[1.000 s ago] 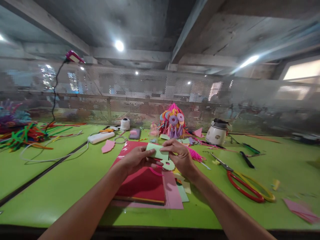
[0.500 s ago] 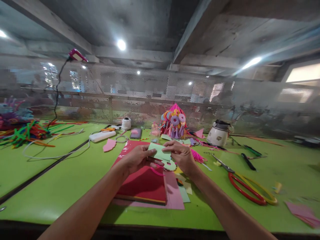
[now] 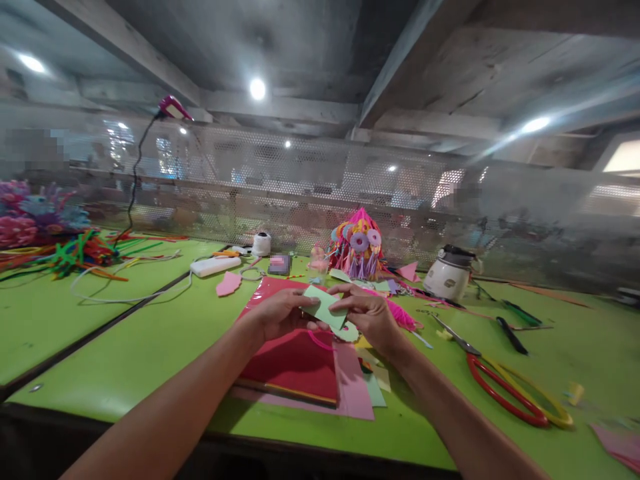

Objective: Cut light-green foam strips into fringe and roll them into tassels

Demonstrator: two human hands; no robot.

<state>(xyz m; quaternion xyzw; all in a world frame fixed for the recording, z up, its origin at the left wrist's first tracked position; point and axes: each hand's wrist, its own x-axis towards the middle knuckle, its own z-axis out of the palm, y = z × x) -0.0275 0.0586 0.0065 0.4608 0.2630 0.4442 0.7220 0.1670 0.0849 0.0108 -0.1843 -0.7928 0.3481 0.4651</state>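
Observation:
Both my hands meet over a stack of coloured foam sheets [image 3: 295,363] on the green table [image 3: 125,353]. My left hand [image 3: 280,312] and my right hand [image 3: 370,313] pinch the two ends of a pale green foam piece [image 3: 325,308], held just above the stack. A light green ring-shaped cut-out [image 3: 347,332] hangs below the piece, next to my right fingers. A thin pink strip [image 3: 320,341] curls under it.
Behind the hands stands a pink tasselled decoration [image 3: 357,247]. Scissors [image 3: 453,337], red and yellow rings [image 3: 515,393], a white pot [image 3: 450,277] and pens lie to the right. A white glue gun [image 3: 215,265], cable and a heap of pipe cleaners [image 3: 65,253] are to the left.
The camera has swung left and slightly down. My hands have kept hold of the green piece and tilted it a little; the ring cut-out stays below it.

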